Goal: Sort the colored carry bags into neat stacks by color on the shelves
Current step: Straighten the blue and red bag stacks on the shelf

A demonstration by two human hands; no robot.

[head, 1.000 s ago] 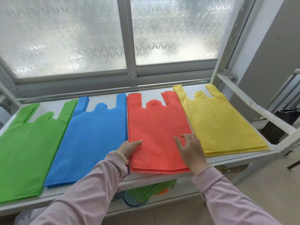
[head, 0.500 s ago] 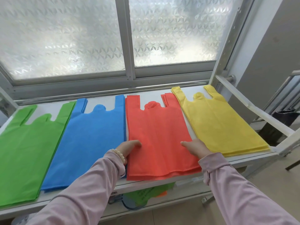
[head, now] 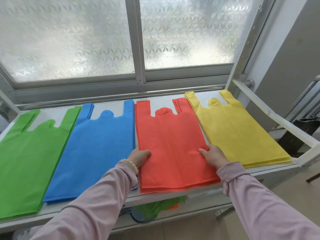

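Note:
Four flat stacks of carry bags lie side by side on the white shelf [head: 110, 108]: green [head: 27, 158], blue [head: 97, 153], red [head: 173, 149] and yellow [head: 237, 132], handles toward the window. My left hand [head: 139, 157] grips the left edge of the red stack, thumb on top. My right hand [head: 213, 155] grips the red stack's right edge, between it and the yellow stack. The red stack's front edge overhangs the shelf front a little.
A frosted sliding window [head: 121, 40] runs behind the shelf. A white frame bar [head: 277, 118] slopes along the right end. On a lower shelf sit green and orange bags [head: 161, 205] and a blue basket [head: 143, 217]. A dark bin [head: 304, 129] stands on the floor at right.
My right hand slid from on top of the red stack to its right edge and closed on it. My left hand stayed at the left edge. The red stack shifted slightly.

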